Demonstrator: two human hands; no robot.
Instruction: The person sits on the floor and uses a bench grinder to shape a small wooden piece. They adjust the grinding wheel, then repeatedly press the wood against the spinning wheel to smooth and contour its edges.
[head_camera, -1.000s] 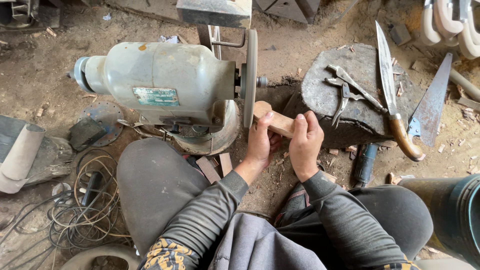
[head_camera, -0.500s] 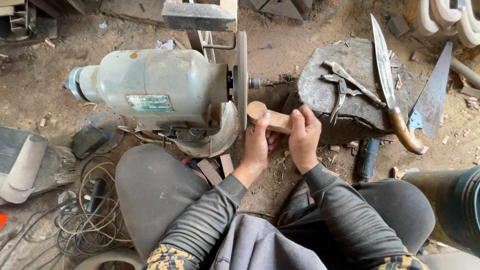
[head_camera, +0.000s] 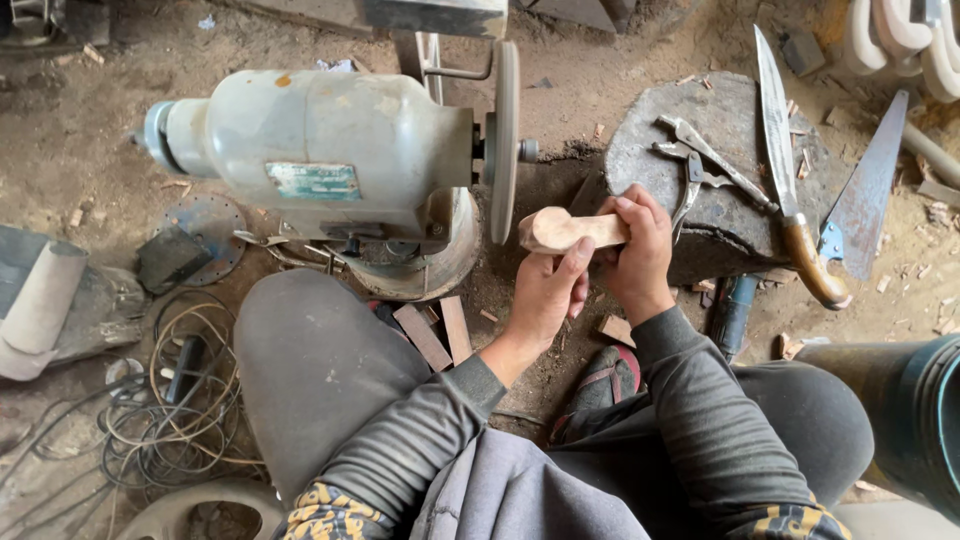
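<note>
I hold a pale carved wooden piece (head_camera: 560, 229), rounded at its left end, just right of the grinding disc (head_camera: 503, 140) of a grey-green bench grinder (head_camera: 320, 150). My right hand (head_camera: 640, 250) grips the piece's right end. My left hand (head_camera: 548, 295) supports it from below with the thumb along its underside. The rounded end sits close beside the disc; whether it touches I cannot tell.
A flat stone block (head_camera: 720, 170) at the right carries pliers (head_camera: 695, 165) and a long knife (head_camera: 785, 170) with a wooden handle. A saw blade (head_camera: 860, 200) leans beside it. Coiled wire (head_camera: 170, 400) lies at the left, a dark bucket (head_camera: 900, 410) at the lower right.
The wooden piece and both hands have shifted slightly down and away from the disc face; the view has moved closer.
</note>
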